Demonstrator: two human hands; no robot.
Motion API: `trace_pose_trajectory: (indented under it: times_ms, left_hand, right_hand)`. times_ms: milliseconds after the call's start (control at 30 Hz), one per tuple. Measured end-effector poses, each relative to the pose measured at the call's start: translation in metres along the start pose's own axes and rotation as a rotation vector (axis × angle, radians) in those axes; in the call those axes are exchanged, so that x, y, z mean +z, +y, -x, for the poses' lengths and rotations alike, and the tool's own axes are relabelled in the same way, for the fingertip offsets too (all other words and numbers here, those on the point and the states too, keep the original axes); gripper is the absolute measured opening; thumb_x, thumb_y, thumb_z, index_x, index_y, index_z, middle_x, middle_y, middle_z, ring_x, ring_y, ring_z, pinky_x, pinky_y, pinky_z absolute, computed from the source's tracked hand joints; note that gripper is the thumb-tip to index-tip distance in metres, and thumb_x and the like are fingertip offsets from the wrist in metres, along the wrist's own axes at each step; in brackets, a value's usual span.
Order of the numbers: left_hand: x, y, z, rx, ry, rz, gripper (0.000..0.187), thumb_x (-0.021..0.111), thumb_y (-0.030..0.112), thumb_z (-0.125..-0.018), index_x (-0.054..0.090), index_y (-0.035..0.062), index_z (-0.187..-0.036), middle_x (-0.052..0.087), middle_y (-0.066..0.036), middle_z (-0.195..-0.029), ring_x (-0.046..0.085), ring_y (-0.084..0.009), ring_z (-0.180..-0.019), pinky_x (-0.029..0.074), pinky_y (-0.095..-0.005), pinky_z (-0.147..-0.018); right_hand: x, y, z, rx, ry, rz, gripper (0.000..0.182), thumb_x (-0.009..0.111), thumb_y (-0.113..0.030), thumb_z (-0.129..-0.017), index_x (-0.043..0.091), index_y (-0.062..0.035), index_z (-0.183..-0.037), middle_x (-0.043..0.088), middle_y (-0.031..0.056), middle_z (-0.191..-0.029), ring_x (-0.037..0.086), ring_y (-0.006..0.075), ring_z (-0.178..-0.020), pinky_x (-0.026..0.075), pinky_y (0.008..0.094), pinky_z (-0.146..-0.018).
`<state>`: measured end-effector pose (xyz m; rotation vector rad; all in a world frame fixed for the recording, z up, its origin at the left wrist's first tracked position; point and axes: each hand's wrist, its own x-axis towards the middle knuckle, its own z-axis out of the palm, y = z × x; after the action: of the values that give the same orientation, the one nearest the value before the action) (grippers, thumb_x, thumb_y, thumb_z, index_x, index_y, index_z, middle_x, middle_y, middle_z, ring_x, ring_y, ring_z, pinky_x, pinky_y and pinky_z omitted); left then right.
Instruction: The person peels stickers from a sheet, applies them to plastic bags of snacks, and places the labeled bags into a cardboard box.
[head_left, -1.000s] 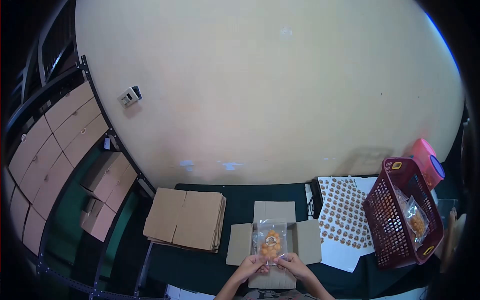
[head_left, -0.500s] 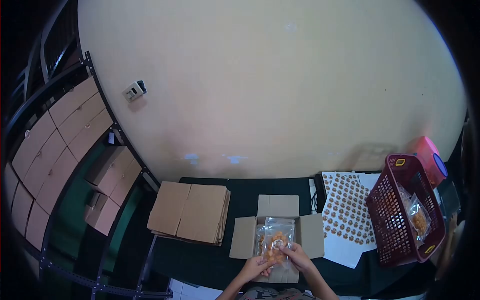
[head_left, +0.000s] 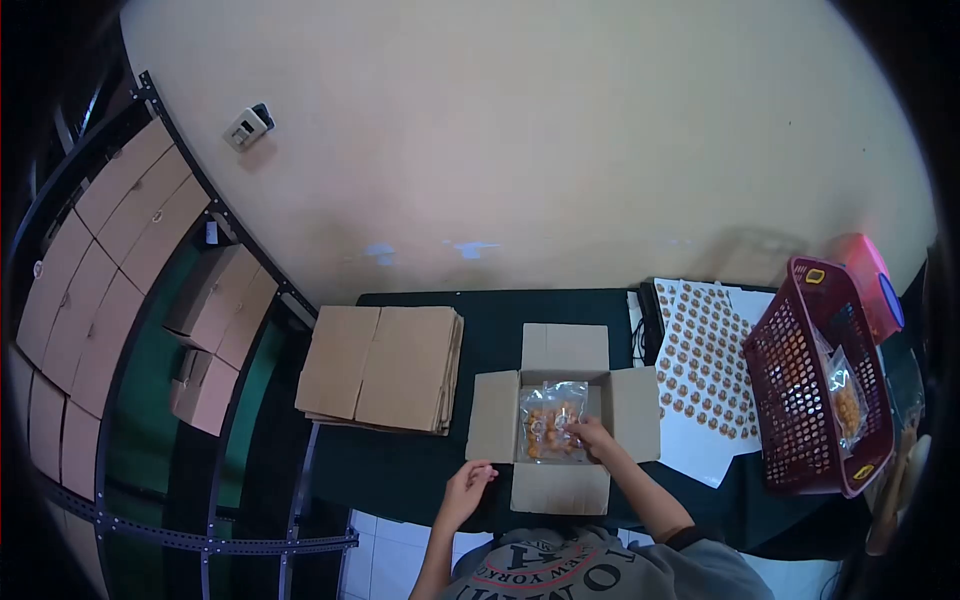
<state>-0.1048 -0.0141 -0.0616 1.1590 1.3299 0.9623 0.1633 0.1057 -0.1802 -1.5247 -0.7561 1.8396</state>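
Observation:
An opened cardboard box (head_left: 562,492), its flaps folded outward, stands in front of me. Inside lie clear plastic bags of orange snacks (head_left: 545,425), side by side and overlapping. My right hand (head_left: 592,438) reaches over the box's near right corner, fingers closed at the edge of the right-hand bag; its fingertips are partly hidden. Left of the near flap, my left hand (head_left: 468,488) hovers with curled fingers and nothing visible in them.
Flattened cardboard boxes (head_left: 405,365) are stacked on the left of the dark-covered table (head_left: 490,310). To the right are sheets of round stickers (head_left: 705,370) and a maroon basket (head_left: 800,410) with more snack bags. Shelves of cardboard boxes (head_left: 105,265) stand far left.
The bag held in both hands above the box is now down inside it, beside another. My left hand has let go and moved left. The view has tilted downward.

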Motion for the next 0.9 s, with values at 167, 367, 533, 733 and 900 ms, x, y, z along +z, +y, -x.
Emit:
trace_pose_trajectory:
  times_ms: [167,367,533,733,900]
  left_hand:
    - [-0.005,-0.009,0.009,-0.039,0.075,-0.045,0.025,0.05,0.018,-0.087,0.051,-0.0014,-0.103,0.061,-0.011,-0.09,0.058,-0.015,-0.086,0.044,-0.0258,-0.077]
    - [0.004,-0.018,0.002,-0.019,0.087,-0.068,0.026,0.054,0.017,-0.085,0.053,-0.002,-0.102,0.063,-0.01,-0.087,0.06,-0.0135,-0.081,0.046,-0.0243,-0.072]
    - [0.01,-0.012,-0.005,0.031,0.062,-0.128,0.026,0.054,0.018,-0.084,0.053,-0.0025,-0.101,0.062,-0.011,-0.085,0.059,-0.0137,-0.077,0.047,-0.0252,-0.069]
    - [0.012,-0.002,-0.007,-0.006,0.035,-0.169,0.025,0.053,0.014,-0.085,0.052,-0.0022,-0.104,0.061,-0.011,-0.09,0.059,-0.0137,-0.085,0.046,-0.0243,-0.074]
    - [0.012,-0.005,-0.003,0.01,0.046,-0.194,0.025,0.054,0.015,-0.084,0.053,-0.0019,-0.102,0.061,-0.009,-0.087,0.058,-0.012,-0.08,0.046,-0.0239,-0.071]
  right_hand:
    - [-0.002,0.051,-0.054,-0.084,0.356,0.339,0.044,0.076,-0.02,-0.061,0.051,0.0024,-0.09,0.059,0.0158,-0.083,0.06,0.0273,-0.074,0.049,0.0359,-0.064]
    - [0.019,0.028,-0.019,-0.287,0.59,0.811,0.064,0.073,-0.018,-0.061,0.039,0.0029,-0.111,0.046,0.0231,-0.107,0.047,0.0389,-0.101,0.04,0.0382,-0.087]
    - [0.011,0.022,-0.022,-0.283,0.429,0.801,0.066,0.071,-0.019,-0.062,0.037,0.0002,-0.115,0.039,0.0241,-0.113,0.043,0.0373,-0.106,0.037,0.0396,-0.09]
    - [0.027,0.021,-0.007,-0.44,0.466,0.931,0.069,0.072,-0.021,-0.061,0.035,0.0001,-0.115,0.038,0.0253,-0.111,0.042,0.0439,-0.099,0.039,0.045,-0.084]
    - [0.055,0.003,0.025,-0.284,0.298,1.211,0.086,0.074,-0.028,-0.06,0.023,-0.0017,-0.124,0.03,0.0232,-0.118,0.037,0.0428,-0.104,0.04,0.0466,-0.084]
